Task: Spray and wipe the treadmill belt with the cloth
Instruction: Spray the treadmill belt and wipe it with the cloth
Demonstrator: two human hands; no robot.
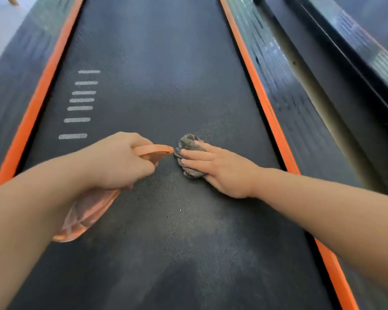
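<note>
Treadmill belt [157, 74] runs bottom to top of frame, long axis straight up-frame from the hands. Cloth [188, 142] bunched at frame centre on belt, right hand [222, 171] on it, fingers straight, pressing. Left hand [119, 159] just left, wrapped round spray bottle [85, 215], nozzle aimed right, almost at cloth. Right hand nearer. Count: one cloth, one bottle, two hands, seven white dashes [80, 108] mid left

Cloth [189, 140] mostly under right hand [224, 171]; spray bottle [87, 212] neck hidden inside left hand [119, 162] grip.
</note>
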